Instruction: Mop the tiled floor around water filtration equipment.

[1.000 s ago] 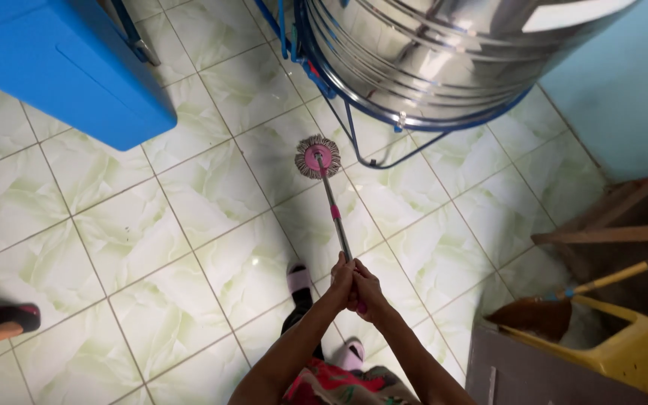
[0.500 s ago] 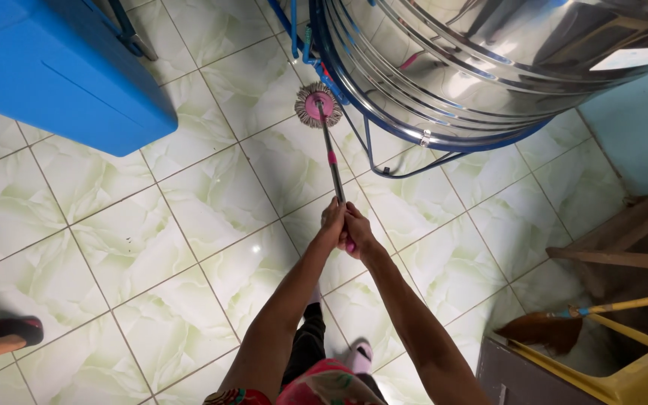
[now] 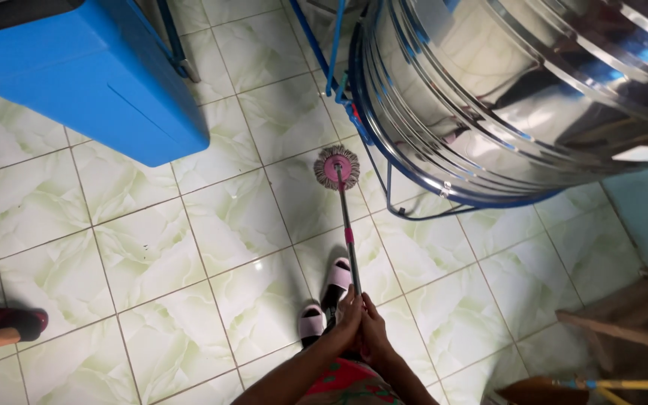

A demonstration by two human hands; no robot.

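pale green marbled floor tiles (image 3: 211,225) fill most of the frame, grout lines running diagonally. lower centre: left hand (image 3: 348,319) and right hand (image 3: 374,330) pressed side by side, both sets of fingers clenched around the near end of a thin grey metal mop handle with a pink band (image 3: 347,232). two-handed grip low on the pole, probably to steady the long reach. handle runs up-frame to a round pink mop head with a grey fringe (image 3: 337,166), lying flat on the tile at upper centre, just beside the blue tubular stand (image 3: 384,161) under a large shiny steel drum tank (image 3: 519,90) in the upper right. pink-strapped slippers (image 3: 324,300) on the person's feet just above the hands. big blue plastic box (image 3: 84,67) in the upper left. dark red sandal (image 3: 5,322) at left edge, a wooden stick end beside it. white label patch on the tank at right edge; shape partly cut off. broom-like tool with a yellow handle (image 3: 586,386) at lower right.
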